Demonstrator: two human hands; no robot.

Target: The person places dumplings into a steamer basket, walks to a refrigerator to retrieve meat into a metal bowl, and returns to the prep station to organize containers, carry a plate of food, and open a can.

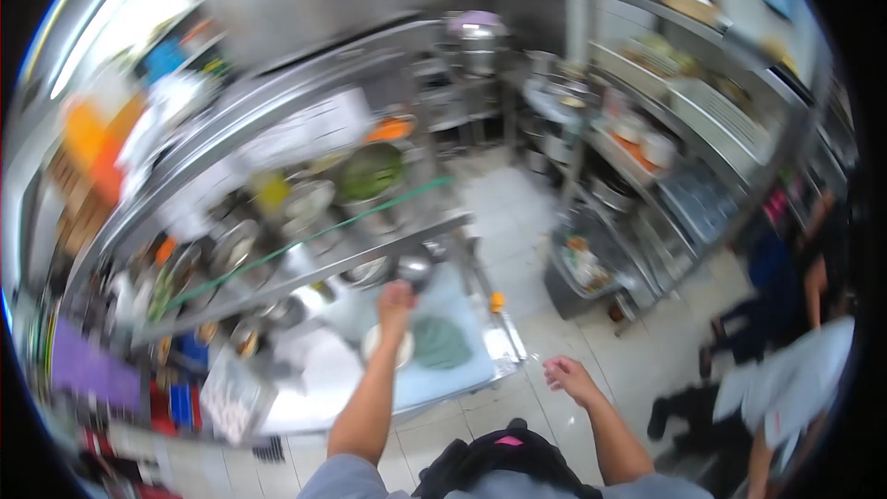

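My left hand (397,303) reaches out over the light blue board (457,300) on the counter. Just beyond its fingers is a shiny metal bowl (415,266); blur hides whether they touch it or hold anything. Under my left wrist lies a white round dish (377,346), partly covered by the arm. A crumpled green cloth (442,344) rests on the board to its right. My right hand (570,381) hangs in the air off the counter's right side, above the tiled floor. Its fingers are loosely bent and apart, with nothing in them.
Metal pots, one with green leaves (370,174), line the shelf over the counter. A clear bag (236,393) sits at the counter's left. A grey bin (584,270) stands below the right rack (688,115). A person in a white shirt (785,379) is close on the right.
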